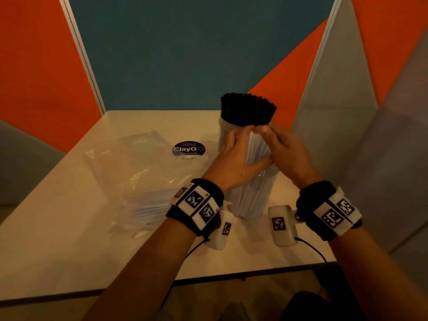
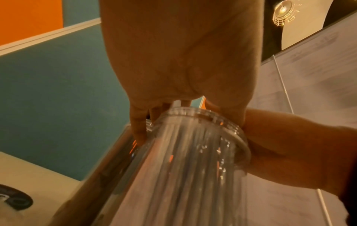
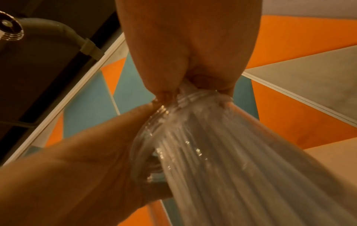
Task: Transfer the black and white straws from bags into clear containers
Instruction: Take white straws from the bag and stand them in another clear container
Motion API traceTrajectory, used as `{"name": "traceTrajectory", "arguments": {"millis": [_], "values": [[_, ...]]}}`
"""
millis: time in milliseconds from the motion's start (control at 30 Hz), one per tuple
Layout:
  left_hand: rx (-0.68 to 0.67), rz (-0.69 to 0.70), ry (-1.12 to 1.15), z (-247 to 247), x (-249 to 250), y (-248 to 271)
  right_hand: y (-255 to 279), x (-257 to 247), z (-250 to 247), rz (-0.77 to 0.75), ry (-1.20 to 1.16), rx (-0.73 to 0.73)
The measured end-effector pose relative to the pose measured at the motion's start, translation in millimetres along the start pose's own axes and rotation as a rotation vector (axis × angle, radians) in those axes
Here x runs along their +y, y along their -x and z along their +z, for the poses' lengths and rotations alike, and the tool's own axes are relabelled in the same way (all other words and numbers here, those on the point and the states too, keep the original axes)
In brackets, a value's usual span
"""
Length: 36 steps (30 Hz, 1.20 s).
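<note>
Near the table's [image 1: 69, 228] right side, my left hand [image 1: 234, 158] and right hand [image 1: 284, 150] cup the rim of the near tall clear plastic container [image 2: 193, 160], fingers curled over the white straws [image 1: 257, 147] to gather them upright inside. Black straws [image 1: 246, 110] fill the far clear container [image 1: 222, 130]. Remaining white straws wait in the crumpled clear bag [image 1: 148, 205], at my left.

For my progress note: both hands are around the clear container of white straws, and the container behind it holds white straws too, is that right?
Not quite. Both hands, left hand and right hand, are around the near clear container of white straws, but the container behind it holds black straws, as the head view shows.
</note>
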<state>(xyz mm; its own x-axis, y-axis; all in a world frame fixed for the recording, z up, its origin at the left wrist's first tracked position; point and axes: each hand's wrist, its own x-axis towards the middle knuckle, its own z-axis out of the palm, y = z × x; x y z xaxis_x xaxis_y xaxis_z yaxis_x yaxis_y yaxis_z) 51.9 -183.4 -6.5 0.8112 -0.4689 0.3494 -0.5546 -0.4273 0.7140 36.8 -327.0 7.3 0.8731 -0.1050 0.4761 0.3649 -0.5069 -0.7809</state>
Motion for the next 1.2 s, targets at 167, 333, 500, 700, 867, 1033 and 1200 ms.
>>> {"name": "traceTrajectory", "arguments": {"millis": [167, 333, 500, 700, 867, 1033, 1200], "values": [[-0.031, -0.023, 0.067, 6, -2, -7, -1, -3, -2, 0.016, -0.051, -0.014], [-0.04, 0.001, 0.101, -2, -4, 0, 1, -3, -7, 0.035, -0.07, -0.052], [-0.015, 0.012, 0.039, -34, -8, 23, 1, -5, -10, 0.086, 0.017, -0.178], [-0.246, -0.122, -0.344, -98, -35, 79, 17, -34, -5, -0.169, 0.143, 0.123], [-0.295, -0.355, -0.552, -134, -65, 113, 56, -94, 38, -0.356, 0.164, -0.242], [-0.16, -0.369, -0.491, -138, -74, 133, 72, -103, 113, -0.295, 0.53, -0.863], [0.038, -0.314, -0.341, -134, -71, 141, 76, -82, 180, -0.305, 0.716, -1.001]]}}
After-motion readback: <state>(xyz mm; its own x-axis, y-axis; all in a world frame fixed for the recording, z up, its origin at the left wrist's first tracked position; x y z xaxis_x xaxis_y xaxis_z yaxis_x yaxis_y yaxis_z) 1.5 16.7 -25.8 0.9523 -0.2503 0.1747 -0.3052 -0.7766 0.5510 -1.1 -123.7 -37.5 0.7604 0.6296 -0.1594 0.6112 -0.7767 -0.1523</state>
